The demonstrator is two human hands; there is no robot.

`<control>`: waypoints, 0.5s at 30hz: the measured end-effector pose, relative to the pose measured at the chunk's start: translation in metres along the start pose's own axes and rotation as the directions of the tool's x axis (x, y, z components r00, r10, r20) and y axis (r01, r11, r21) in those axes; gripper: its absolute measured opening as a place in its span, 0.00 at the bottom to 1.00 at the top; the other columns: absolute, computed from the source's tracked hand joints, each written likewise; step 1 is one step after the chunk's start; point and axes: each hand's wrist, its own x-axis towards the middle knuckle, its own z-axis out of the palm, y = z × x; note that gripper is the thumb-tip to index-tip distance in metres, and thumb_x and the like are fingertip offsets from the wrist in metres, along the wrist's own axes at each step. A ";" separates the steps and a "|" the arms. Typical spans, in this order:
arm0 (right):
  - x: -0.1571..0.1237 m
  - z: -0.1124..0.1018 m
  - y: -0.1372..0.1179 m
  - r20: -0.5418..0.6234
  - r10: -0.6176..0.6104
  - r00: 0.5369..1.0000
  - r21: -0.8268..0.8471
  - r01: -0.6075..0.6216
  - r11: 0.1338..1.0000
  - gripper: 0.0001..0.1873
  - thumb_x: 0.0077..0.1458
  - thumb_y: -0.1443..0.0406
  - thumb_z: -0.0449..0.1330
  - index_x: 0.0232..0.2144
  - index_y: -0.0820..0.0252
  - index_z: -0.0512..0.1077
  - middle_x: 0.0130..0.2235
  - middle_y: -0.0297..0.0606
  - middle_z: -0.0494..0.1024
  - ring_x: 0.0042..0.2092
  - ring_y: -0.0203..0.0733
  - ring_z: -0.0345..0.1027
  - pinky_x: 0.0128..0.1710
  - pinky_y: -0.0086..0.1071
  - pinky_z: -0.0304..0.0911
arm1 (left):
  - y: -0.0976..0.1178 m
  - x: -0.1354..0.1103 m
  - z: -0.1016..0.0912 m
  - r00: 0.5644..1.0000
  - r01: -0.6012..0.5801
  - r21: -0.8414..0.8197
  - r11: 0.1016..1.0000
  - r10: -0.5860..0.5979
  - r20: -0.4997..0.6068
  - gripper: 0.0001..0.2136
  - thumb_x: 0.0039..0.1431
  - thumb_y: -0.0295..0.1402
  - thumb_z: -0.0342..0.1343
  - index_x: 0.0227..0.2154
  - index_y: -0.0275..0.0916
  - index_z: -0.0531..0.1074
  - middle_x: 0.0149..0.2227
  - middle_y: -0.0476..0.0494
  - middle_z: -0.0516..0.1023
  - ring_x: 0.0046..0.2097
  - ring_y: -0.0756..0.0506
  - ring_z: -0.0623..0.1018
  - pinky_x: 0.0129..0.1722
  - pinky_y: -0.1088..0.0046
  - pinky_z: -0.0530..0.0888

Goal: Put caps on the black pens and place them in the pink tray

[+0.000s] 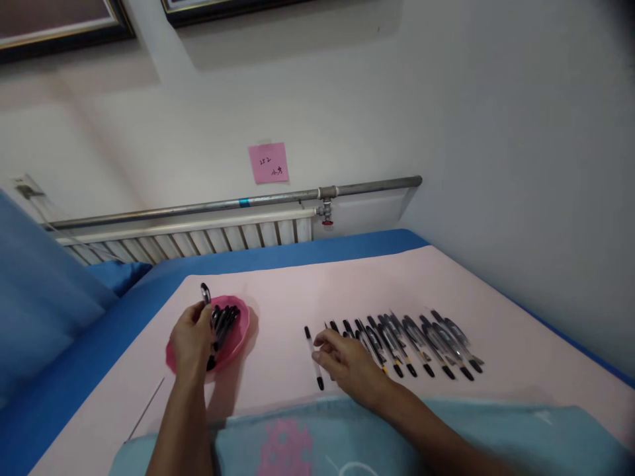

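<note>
My left hand [189, 338] is closed on a black-capped pen [205, 293], whose top sticks up above the fingers. It is over the left side of a pink scalloped bowl [244, 327], where several black-capped pens [225, 324] lie bunched together. My right hand [344, 363] hovers with thumb and fingers slightly apart, holding nothing that I can see. Just left of its fingertips, a single clear pen with black ends [314, 357] lies on the pink sheet. Beyond and right of this hand, many pens [411, 340] lie side by side in an overlapping row, some partly hidden by the hand.
A pink sheet [282, 297] covers the blue surface [297, 251]. A thin stick [145, 410] lies left of my left forearm. Teal cloth [238, 449] is nearest me. Behind stand a radiator [223, 239], a metal pipe [198, 210] and a wall with a pink note [268, 163].
</note>
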 end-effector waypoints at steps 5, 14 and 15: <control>-0.001 -0.002 -0.002 -0.015 -0.001 1.000 -0.035 0.001 0.999 0.07 0.52 0.63 0.52 0.32 0.59 0.66 0.24 0.31 0.66 0.27 0.34 0.61 0.26 0.26 0.54 | 0.005 -0.006 0.017 0.970 -0.158 0.432 0.888 0.058 0.235 0.17 0.53 0.40 0.44 0.37 0.39 0.73 0.34 0.39 0.78 0.35 0.39 0.75 0.27 0.69 0.65; 0.000 -0.005 -0.002 -0.048 -0.036 0.998 -0.088 0.032 0.996 0.07 0.51 0.63 0.52 0.31 0.59 0.68 0.24 0.31 0.68 0.27 0.34 0.61 0.26 0.26 0.54 | 0.008 -0.010 0.024 0.953 -0.225 0.550 0.804 0.065 0.295 0.16 0.53 0.38 0.44 0.35 0.33 0.72 0.34 0.32 0.75 0.35 0.36 0.73 0.25 0.67 0.62; 0.000 -0.006 -0.002 -0.058 -0.040 0.998 -0.087 0.034 0.996 0.07 0.52 0.63 0.52 0.31 0.59 0.68 0.24 0.31 0.68 0.27 0.34 0.62 0.26 0.26 0.54 | 0.011 -0.014 0.023 0.958 -0.236 0.553 0.799 0.095 0.272 0.16 0.53 0.38 0.43 0.35 0.33 0.71 0.36 0.31 0.75 0.36 0.36 0.73 0.26 0.67 0.63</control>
